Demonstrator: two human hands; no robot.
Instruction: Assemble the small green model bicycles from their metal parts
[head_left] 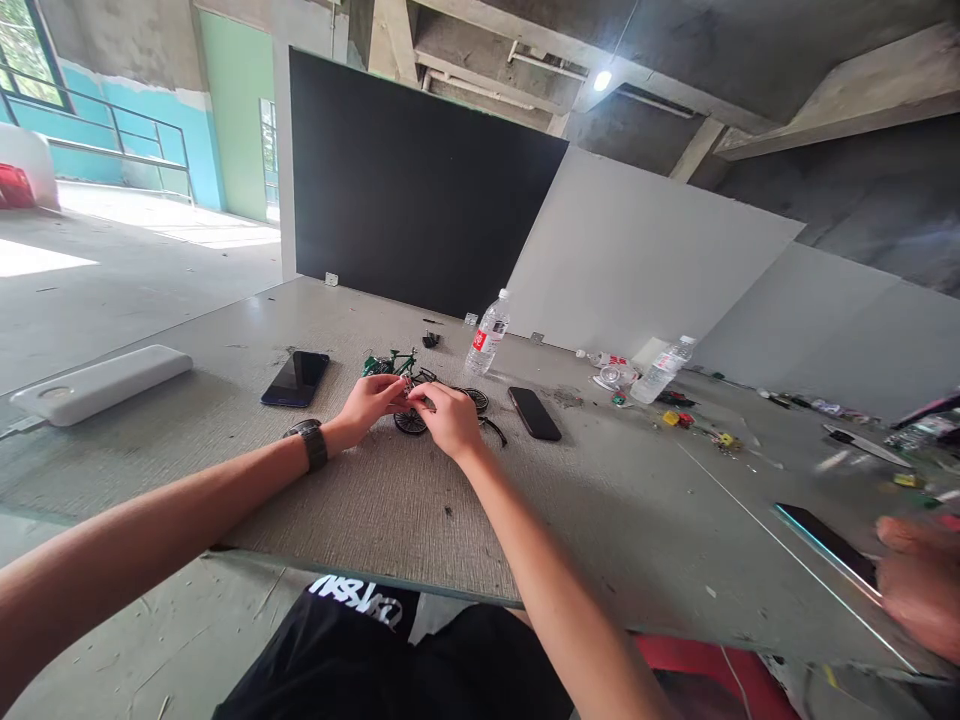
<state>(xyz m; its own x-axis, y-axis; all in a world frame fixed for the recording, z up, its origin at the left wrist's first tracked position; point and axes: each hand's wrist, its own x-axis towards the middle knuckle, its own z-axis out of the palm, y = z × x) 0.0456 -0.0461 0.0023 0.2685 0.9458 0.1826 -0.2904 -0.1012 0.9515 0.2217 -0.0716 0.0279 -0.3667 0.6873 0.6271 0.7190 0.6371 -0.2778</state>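
My left hand and my right hand meet over small black bicycle-model parts on the grey table. Both hands have their fingers pinched together on a tiny piece between them that I cannot make out. A black toy wheel lies just under my hands, with another wheel and a curved black strip to the right. A green model bicycle stands just behind my left hand. A dark watch is on my left wrist.
A dark phone lies left of my hands and another phone to the right. A white flat device sits far left. Two water bottles stand behind. Another person's hand holds a phone at the right edge, near small coloured parts.
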